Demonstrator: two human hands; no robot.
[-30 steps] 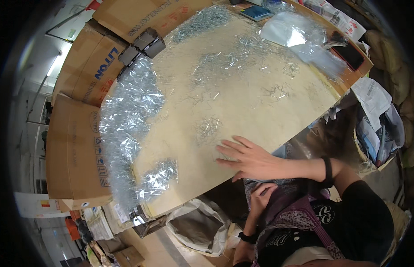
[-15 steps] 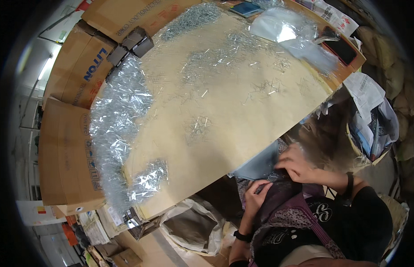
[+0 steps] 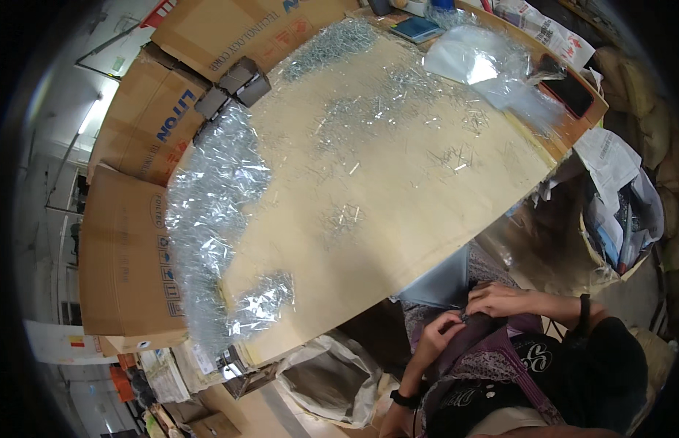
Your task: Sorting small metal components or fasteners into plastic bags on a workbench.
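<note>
Over my lap, my left hand (image 3: pixel 438 334) is closed, thumb and fingers pinched together. My right hand (image 3: pixel 494 300) is bent beside it, fingertips drawn in and almost meeting the left ones. A small dark, shiny bit (image 3: pixel 465 317) shows between the fingertips, too small to name. Just beyond the hands, a grey-blue flat sheet or tray (image 3: pixel 440 279) juts out below the table's edge. On the tan table (image 3: pixel 398 212) lie many thin, shiny, short rods, heaped in a long pile (image 3: pixel 215 197) along the left and scattered in a small patch (image 3: pixel 343 220) near the middle.
Cardboard boxes (image 3: pixel 124 255) wall the table's left and far side, with small dark grey blocks (image 3: pixel 244 79) by them. Clear plastic bags (image 3: pixel 474 55) and a phone (image 3: pixel 569 93) lie far right. An open white sack (image 3: pixel 295 365) stands below; a paper-filled bin (image 3: pixel 620 212) is at right.
My right hand, blurred and farther from the left before, has come down to meet the left fingertips. The whole view has shifted slightly, so the table appears farther right and lower.
</note>
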